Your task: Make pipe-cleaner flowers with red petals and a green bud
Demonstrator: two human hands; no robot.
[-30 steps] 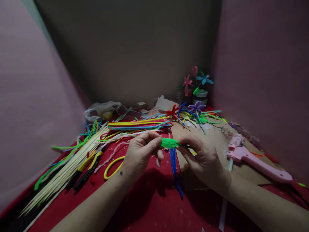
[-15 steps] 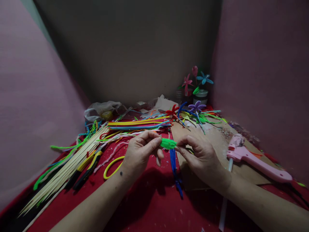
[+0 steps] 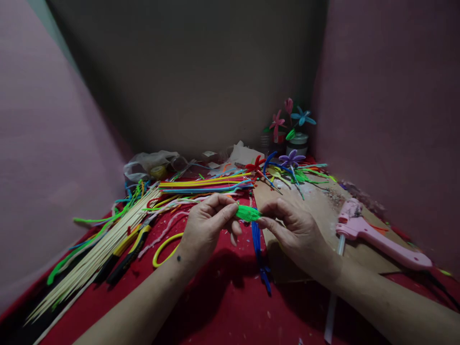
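Cloth [image 3: 223,297]: lower frame | board [image 3: 319,203]: right of centre | left hand [image 3: 204,225], right hand [image 3: 302,235]: pinching opposite ends | glue gun [image 3: 388,244]: right | green piece [image 3: 247,213]: centre, between hands; best steadied by its tips, lightly, fuzz uncrushed

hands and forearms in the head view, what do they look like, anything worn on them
The left hand and right hand show no gloves or rings. Neither forearm shows a sleeve, watch or bracelet. A small, dark, round mark sits near the left wrist.
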